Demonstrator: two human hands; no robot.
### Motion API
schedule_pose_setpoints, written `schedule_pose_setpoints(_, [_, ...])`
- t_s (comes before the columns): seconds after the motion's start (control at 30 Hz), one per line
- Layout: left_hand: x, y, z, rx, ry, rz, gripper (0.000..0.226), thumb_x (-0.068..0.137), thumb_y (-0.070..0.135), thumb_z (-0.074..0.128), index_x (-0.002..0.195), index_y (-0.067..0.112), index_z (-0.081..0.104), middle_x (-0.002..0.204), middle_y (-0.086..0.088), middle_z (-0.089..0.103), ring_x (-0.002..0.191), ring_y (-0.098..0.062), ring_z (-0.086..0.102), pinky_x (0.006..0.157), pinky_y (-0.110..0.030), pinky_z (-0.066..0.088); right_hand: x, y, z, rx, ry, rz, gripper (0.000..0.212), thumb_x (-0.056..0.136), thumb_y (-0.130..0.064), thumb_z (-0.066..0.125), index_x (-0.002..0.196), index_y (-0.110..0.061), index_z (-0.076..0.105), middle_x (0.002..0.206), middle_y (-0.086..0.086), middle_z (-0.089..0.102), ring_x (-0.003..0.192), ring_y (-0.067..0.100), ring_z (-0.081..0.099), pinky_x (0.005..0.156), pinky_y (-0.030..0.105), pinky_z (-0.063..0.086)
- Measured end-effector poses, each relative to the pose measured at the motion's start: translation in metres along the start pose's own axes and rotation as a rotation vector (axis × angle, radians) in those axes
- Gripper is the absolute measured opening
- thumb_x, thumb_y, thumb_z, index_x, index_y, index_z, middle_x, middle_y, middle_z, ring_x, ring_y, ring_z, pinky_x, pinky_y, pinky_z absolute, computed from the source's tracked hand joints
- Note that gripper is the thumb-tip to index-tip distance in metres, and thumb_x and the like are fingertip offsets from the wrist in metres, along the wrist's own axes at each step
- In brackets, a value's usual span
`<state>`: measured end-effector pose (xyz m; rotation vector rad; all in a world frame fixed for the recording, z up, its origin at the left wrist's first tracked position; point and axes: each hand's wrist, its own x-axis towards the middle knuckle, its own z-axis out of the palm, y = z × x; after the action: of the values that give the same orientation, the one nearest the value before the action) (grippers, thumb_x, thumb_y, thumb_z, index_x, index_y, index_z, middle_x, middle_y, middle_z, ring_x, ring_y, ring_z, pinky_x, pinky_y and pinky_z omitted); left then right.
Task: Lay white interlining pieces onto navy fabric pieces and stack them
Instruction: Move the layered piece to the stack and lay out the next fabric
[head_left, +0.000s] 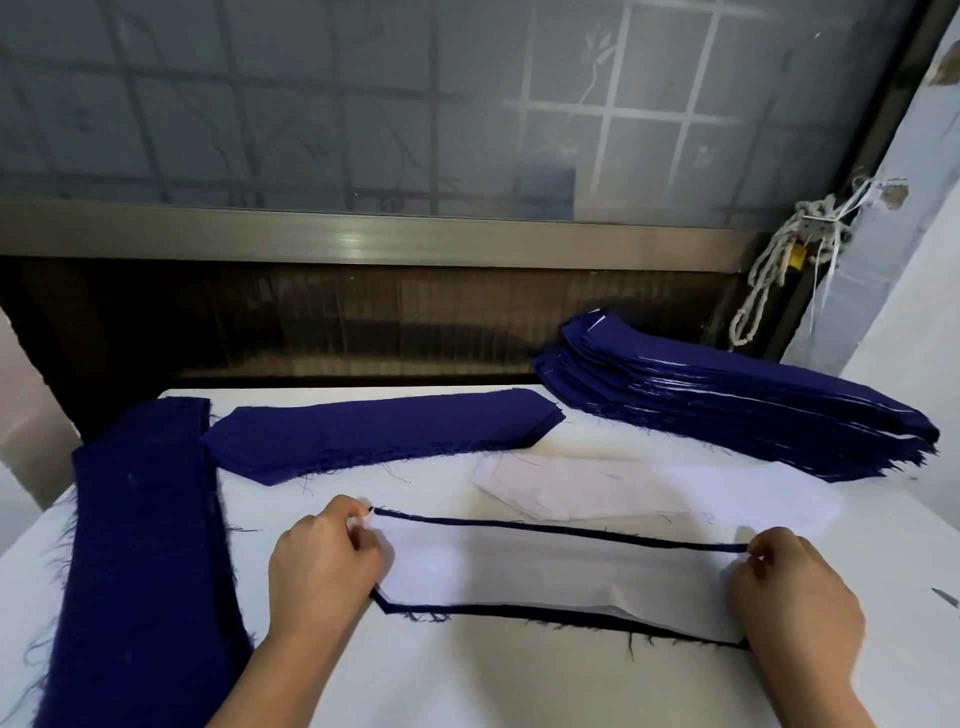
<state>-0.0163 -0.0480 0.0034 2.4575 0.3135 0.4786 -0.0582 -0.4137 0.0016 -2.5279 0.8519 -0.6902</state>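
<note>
Your left hand (322, 561) pinches the far left corner of the white piece (545, 566), and your right hand (795, 587) pinches its far right corner. The white piece lies flat on a navy piece (561, 530) near the front of the table (467, 686), with a thin navy border showing along both long edges. Spare white pieces (597, 488) lie just behind it, and a tall navy stack (727, 410) sits at the far right.
</note>
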Motion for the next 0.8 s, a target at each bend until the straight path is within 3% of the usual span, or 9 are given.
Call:
schedule_pose_setpoints(0.17, [-0.0012, 0.0006, 0.0001, 0.036, -0.007, 0.044, 0.019, 0.087, 0.016, 0.056, 0.105, 0.018, 0.062, 0.097, 0.006, 0.075, 0.071, -0.025, 0.062, 0.064, -0.033, 0.048, 0.0022, 0.0031, 0.0032, -0.026, 0.001, -0.020, 0.005, 0.084, -0.009, 0.057, 0.087, -0.012, 0.060, 0.097, 0.013, 0.061, 0.081, 0.036, 0.052, 0.064, 0.037, 0.041])
schedule_pose_setpoints(0.37, [-0.0030, 0.0019, 0.0001, 0.123, 0.000, 0.102, 0.016, 0.087, 0.014, 0.058, 0.102, 0.015, 0.062, 0.062, 0.005, 0.061, 0.059, -0.025, 0.057, 0.058, -0.033, 0.040, 0.0040, 0.0071, 0.0044, 0.004, 0.009, -0.023, 0.009, 0.085, -0.008, 0.056, 0.092, -0.012, 0.060, 0.099, 0.013, 0.061, 0.082, 0.033, 0.049, 0.065, 0.036, 0.037])
schedule_pose_setpoints(0.5, [-0.0015, -0.0005, 0.0039, 0.179, -0.002, 0.093, 0.012, 0.087, 0.014, 0.055, 0.097, 0.012, 0.061, 0.071, 0.001, 0.070, 0.058, -0.026, 0.057, 0.062, -0.034, 0.042, 0.0028, 0.0059, 0.0012, 0.021, -0.011, -0.032, 0.013, 0.079, -0.003, 0.055, 0.082, -0.016, 0.057, 0.092, 0.009, 0.060, 0.077, 0.032, 0.048, 0.062, 0.035, 0.039])
schedule_pose_setpoints(0.57, [-0.0007, -0.0028, 0.0045, 0.216, 0.018, 0.075, 0.011, 0.079, 0.012, 0.057, 0.090, 0.011, 0.058, 0.069, -0.001, 0.070, 0.055, -0.026, 0.055, 0.063, -0.035, 0.045, 0.0006, 0.0048, 0.0003, 0.020, -0.026, -0.048, 0.017, 0.075, 0.000, 0.055, 0.078, -0.017, 0.055, 0.087, 0.007, 0.059, 0.076, 0.032, 0.048, 0.061, 0.034, 0.040])
schedule_pose_setpoints(0.67, [-0.0011, -0.0050, 0.0039, 0.225, 0.061, 0.074, 0.026, 0.061, 0.002, 0.068, 0.086, 0.005, 0.063, 0.048, -0.002, 0.052, 0.052, -0.029, 0.047, 0.061, -0.036, 0.042, -0.0012, 0.0051, 0.0016, 0.002, -0.023, -0.077, 0.020, 0.072, 0.003, 0.056, 0.085, -0.012, 0.058, 0.088, 0.009, 0.060, 0.081, 0.033, 0.048, 0.063, 0.035, 0.038])
schedule_pose_setpoints(0.73, [-0.0010, -0.0058, 0.0042, 0.228, 0.089, 0.108, 0.034, 0.056, -0.002, 0.070, 0.089, 0.005, 0.065, 0.055, -0.004, 0.056, 0.060, -0.030, 0.048, 0.064, -0.038, 0.042, -0.0002, 0.0071, 0.0039, -0.009, 0.003, -0.098, 0.024, 0.071, 0.007, 0.058, 0.091, -0.006, 0.061, 0.091, 0.014, 0.062, 0.084, 0.035, 0.049, 0.067, 0.038, 0.038])
schedule_pose_setpoints(0.8, [0.0007, -0.0070, 0.0052, 0.201, 0.115, 0.180, 0.036, 0.059, 0.004, 0.070, 0.094, 0.008, 0.065, 0.076, -0.005, 0.064, 0.073, -0.030, 0.052, 0.069, -0.041, 0.042, 0.0006, 0.0089, 0.0063, -0.022, 0.038, -0.119, 0.028, 0.070, 0.008, 0.062, 0.096, -0.001, 0.063, 0.091, 0.019, 0.063, 0.086, 0.040, 0.051, 0.070, 0.042, 0.039])
